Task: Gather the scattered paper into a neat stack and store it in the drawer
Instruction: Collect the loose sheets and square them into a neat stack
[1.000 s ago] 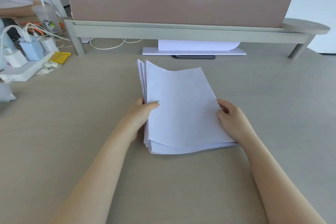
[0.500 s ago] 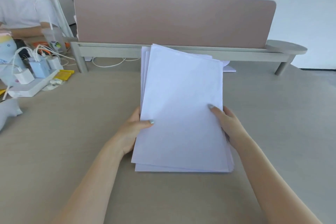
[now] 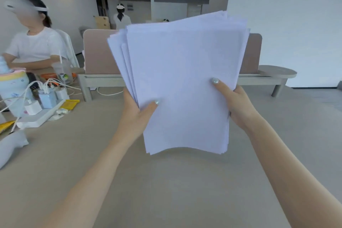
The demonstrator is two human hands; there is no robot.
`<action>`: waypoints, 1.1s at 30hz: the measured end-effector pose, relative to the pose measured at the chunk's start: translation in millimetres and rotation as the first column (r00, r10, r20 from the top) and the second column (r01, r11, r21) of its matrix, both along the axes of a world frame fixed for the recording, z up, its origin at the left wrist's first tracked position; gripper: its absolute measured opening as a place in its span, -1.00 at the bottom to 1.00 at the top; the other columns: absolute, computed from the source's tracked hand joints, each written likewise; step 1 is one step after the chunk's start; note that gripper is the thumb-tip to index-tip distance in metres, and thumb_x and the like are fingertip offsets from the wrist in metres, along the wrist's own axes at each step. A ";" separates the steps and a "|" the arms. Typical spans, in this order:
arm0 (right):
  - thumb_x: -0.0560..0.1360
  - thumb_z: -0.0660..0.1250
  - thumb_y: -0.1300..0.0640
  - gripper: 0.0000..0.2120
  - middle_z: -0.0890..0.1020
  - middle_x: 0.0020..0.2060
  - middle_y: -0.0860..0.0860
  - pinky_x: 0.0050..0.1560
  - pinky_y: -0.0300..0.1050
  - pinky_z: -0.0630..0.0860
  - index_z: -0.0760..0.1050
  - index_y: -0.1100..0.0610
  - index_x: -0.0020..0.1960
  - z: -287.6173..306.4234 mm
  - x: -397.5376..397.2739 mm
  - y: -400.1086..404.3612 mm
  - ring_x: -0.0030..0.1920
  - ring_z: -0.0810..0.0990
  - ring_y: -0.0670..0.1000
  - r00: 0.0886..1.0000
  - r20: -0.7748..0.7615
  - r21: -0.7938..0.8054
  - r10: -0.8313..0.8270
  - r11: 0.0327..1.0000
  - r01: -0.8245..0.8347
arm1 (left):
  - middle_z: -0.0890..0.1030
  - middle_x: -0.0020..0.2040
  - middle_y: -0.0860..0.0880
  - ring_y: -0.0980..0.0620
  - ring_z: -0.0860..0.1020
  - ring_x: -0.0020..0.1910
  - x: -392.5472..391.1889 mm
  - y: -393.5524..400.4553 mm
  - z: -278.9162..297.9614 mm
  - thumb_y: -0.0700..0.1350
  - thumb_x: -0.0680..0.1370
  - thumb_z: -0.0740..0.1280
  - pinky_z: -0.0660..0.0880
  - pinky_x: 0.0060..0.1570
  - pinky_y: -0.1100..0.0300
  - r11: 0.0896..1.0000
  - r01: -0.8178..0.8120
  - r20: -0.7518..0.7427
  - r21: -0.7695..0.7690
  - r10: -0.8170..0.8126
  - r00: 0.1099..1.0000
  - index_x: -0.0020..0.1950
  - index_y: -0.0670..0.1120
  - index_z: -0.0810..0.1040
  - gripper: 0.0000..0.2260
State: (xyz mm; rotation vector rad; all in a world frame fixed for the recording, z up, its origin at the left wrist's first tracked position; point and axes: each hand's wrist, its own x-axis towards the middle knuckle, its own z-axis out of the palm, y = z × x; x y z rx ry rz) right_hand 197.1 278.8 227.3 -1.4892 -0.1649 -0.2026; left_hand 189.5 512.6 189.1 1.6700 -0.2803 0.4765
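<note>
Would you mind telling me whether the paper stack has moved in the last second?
Yes. The paper stack has risen off the desk and now stands nearly upright, covering the pink divider.

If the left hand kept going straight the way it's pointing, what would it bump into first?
Probably the pink desk divider panel beyond the table. The left hand, gripping the white paper stack, points up and away. Depth is unclear, so it might pass over it.

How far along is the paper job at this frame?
Gathered: the paper stack is off the desk, held upright between the left hand and right hand. In hand: squaring it, as the top edges are fanned unevenly. Left: storing it; no drawer is in view.
</note>
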 end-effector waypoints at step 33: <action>0.58 0.10 -0.05 -0.70 0.70 -0.03 -0.10 -0.08 -0.22 0.59 0.57 0.00 0.07 8.1 6.6 -13.5 0.01 0.66 -0.10 0.989 0.131 0.193 0.064 0.977 -0.088 | 0.49 0.24 0.18 0.30 0.53 0.10 26.5 -12.1 56.5 0.18 0.49 0.26 0.49 -0.06 0.37 0.976 -0.014 0.027 -0.218 0.021 0.999 0.35 0.13 0.29 -0.54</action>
